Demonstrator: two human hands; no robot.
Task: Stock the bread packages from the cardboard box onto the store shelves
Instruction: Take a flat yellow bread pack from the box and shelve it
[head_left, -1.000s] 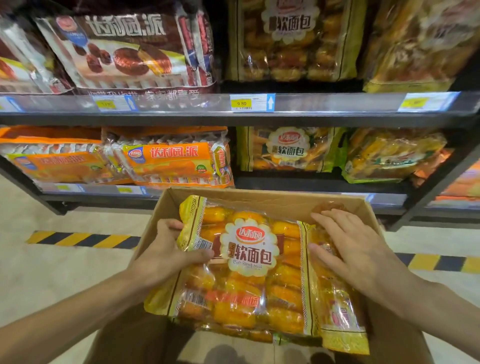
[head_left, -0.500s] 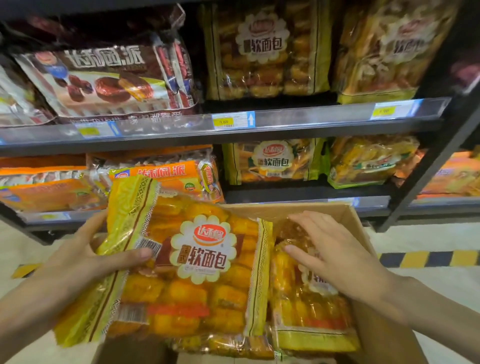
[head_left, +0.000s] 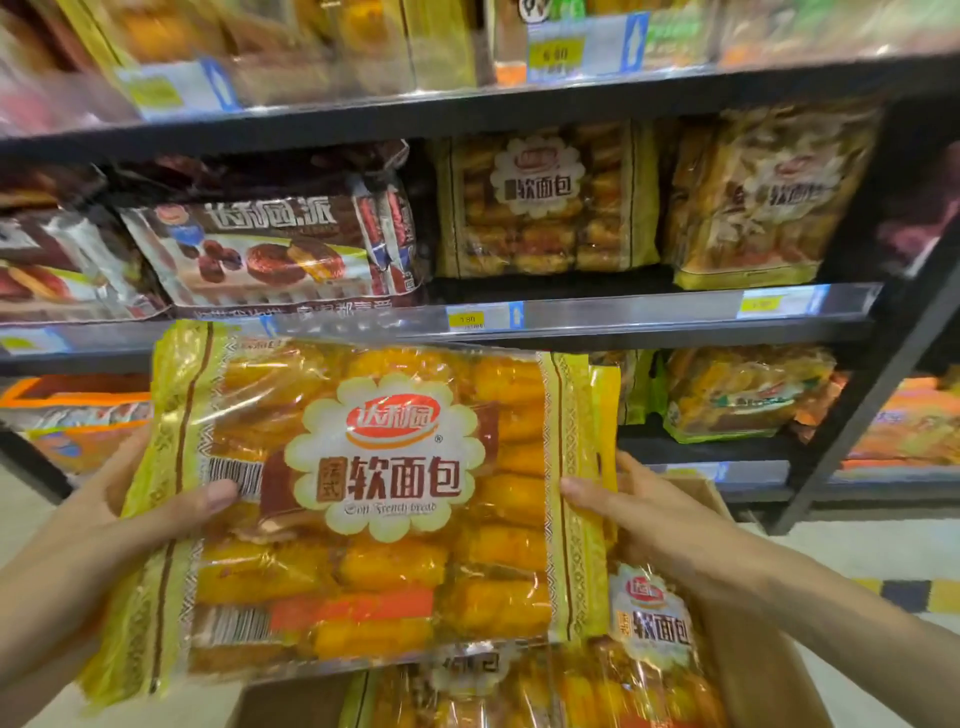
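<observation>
I hold a yellow see-through bread package (head_left: 384, 499) flat in front of me, above the cardboard box (head_left: 753, 675). My left hand (head_left: 130, 525) grips its left edge, thumb on the barcode. My right hand (head_left: 644, 514) grips its right edge. More bread packages (head_left: 644, 623) lie in the box under it. The same bread stands upright on the middle shelf (head_left: 545, 202), and another such package (head_left: 634, 384) shows on the shelf below, partly hidden by the held one.
Brown chocolate-pie bags (head_left: 270, 254) fill the middle shelf's left part, orange bags (head_left: 67, 415) the lower left. Shelf rails carry yellow price tags (head_left: 466, 318). A dark slanted shelf post (head_left: 862, 405) stands at the right. Yellow-black floor tape (head_left: 904, 592) runs behind the box.
The package has risen out of the box and levelled in front of the shelves. My right hand left the box's packages and took its right edge. The view tilted upward.
</observation>
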